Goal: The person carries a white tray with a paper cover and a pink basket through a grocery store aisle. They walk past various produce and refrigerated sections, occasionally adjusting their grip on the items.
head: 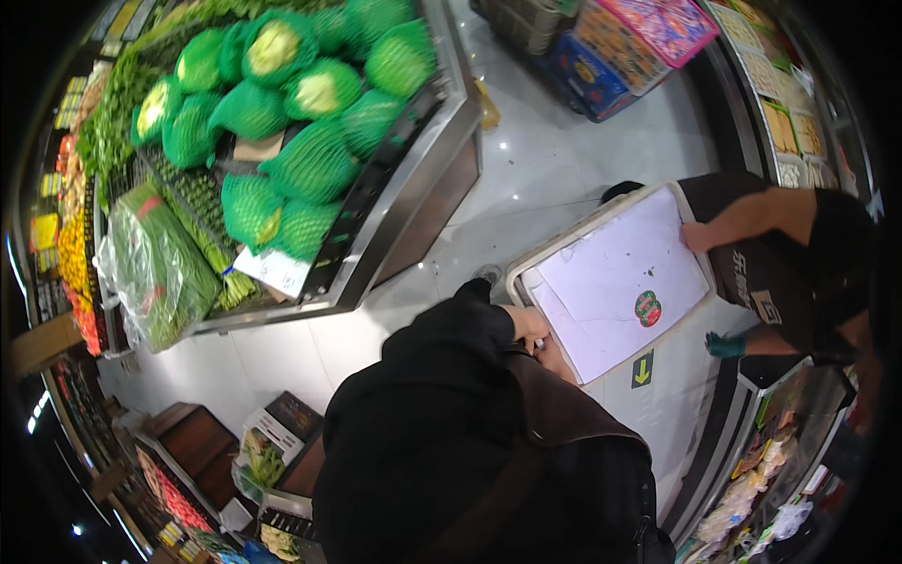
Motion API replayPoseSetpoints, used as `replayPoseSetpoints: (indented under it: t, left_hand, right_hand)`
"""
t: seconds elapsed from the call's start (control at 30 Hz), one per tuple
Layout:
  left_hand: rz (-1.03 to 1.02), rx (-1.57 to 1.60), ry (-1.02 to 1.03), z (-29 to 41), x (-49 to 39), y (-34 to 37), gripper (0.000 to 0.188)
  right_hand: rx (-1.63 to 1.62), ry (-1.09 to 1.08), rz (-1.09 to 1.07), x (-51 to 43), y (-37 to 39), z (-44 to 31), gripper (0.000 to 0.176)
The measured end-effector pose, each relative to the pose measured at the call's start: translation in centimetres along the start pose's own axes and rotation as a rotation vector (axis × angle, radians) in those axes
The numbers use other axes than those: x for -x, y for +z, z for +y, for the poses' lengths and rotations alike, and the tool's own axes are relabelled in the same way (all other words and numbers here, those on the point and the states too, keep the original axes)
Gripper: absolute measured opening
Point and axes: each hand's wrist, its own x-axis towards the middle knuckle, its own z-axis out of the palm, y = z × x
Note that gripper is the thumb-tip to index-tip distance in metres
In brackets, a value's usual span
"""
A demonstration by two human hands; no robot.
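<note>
My left hand (528, 324) and my right hand (558, 361) are close together at the near rim of a shallow white crate (607, 211). Both have bent fingers, partly hidden, so their hold on the rim is unclear. A small white thing (540, 343) shows between them; I cannot make out what it is. White paper sheets (613, 275) cover the crate's top, with dark specks and creases. A round red and green sticker (647, 309) lies on the paper. Across from me, a co-worker's bare hand (697, 237) touches the far rim.
The co-worker's other hand, in a teal glove (726, 345), hangs by a dark apron (726, 278). At left, a metal-edged produce stand (423, 211) bears cabbages in green nets (310, 162) and bagged green stalks (165, 261). Stacked boxes (613, 60) stand ahead; a display case (761, 451) is at right.
</note>
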Motion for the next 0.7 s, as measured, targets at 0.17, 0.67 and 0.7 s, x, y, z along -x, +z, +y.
replayPoseSetpoints:
  t: [0.17,0.67,0.7]
  left_hand:
    - [0.23,-0.063,-0.116,1.3,3.9,12.3,0.026]
    - [0.034,-0.023,-0.196,9.8,20.6,35.3,0.033]
    - [0.06,-0.023,-0.186,10.1,22.2,35.7,0.036]
  right_hand:
    - [0.133,0.028,0.021,1.0,8.4,-1.1,0.067]
    - [0.198,-0.081,0.055,11.0,36.8,6.2,0.066]
    - [0.198,-0.085,0.064,11.8,38.6,6.5,0.066]
